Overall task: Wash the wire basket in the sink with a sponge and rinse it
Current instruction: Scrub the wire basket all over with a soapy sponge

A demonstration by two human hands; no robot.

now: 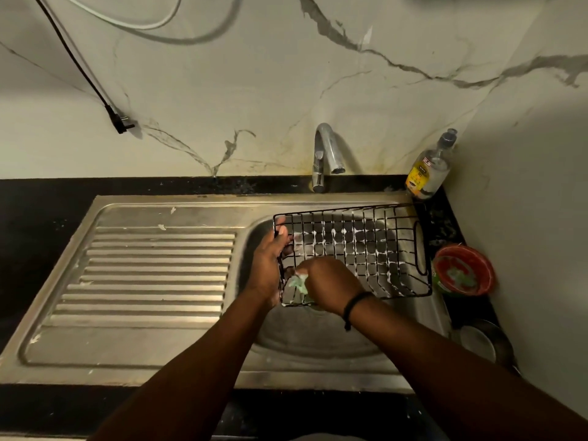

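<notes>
A black wire basket, flecked with white foam, lies over the round steel sink bowl. My left hand grips the basket's left end, fingers curled round the wires. My right hand holds a green sponge and presses it against the basket's near left corner. A black band sits on my right wrist. Part of the sponge is hidden by my fingers.
The tap stands behind the bowl with no water running. A soap bottle stands at the back right corner. A red bowl and a steel cup sit on the right counter. The ribbed drainboard lies left. A black plug hangs on the wall.
</notes>
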